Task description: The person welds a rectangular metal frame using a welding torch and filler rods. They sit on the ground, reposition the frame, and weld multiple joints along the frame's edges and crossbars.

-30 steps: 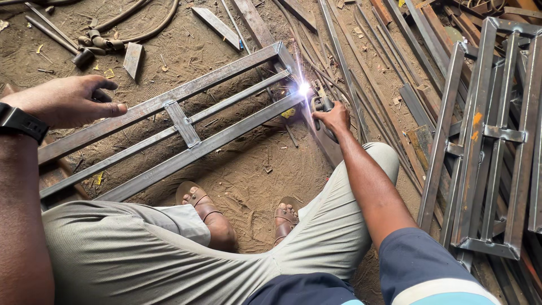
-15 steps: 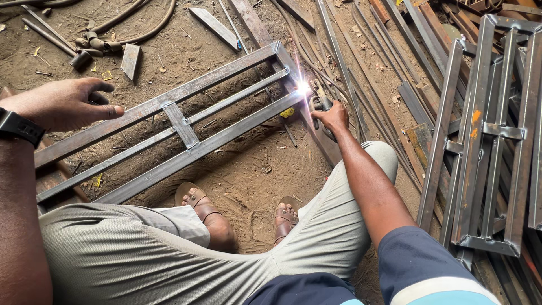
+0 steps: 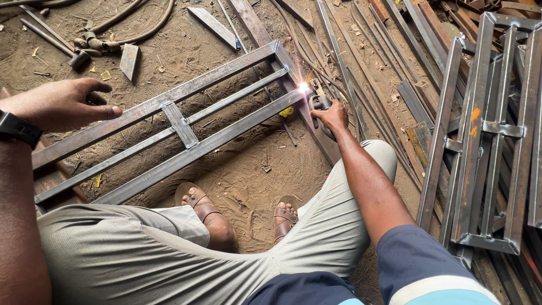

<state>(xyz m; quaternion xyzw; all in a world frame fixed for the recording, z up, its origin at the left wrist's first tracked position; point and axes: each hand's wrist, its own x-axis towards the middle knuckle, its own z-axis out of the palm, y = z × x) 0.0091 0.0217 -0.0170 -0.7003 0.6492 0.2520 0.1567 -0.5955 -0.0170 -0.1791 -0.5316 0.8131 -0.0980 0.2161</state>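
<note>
Down on the dirt floor (image 3: 237, 175) lies the long steel frame (image 3: 169, 127), a ladder-like rectangle of square tube running from lower left to upper right, with a short cross plate near its middle. No box, bin or tray shows anywhere, only loose metal. My right hand (image 3: 333, 116) has its grip closed around the dark welding holder (image 3: 320, 104), fingers wrapped over the top; the tip meets the frame's far corner, where a bright spark (image 3: 304, 87) burns. That arm reaches out straight over my right knee, wrist bent slightly down. My left hand (image 3: 68, 104) hovers just above the frame's near rail, palm down, fingers loosely spread and curled; its grip is open and holds nothing, though I cannot tell whether the fingertips touch the steel. A black watch (image 3: 20, 129) sits on that wrist. My sandalled feet (image 3: 206, 206) rest on the dirt beside the frame. To the right, finished frames (image 3: 491, 130) stand stacked, and flat bars (image 3: 361, 73) lie scattered beyond the spark.
</note>
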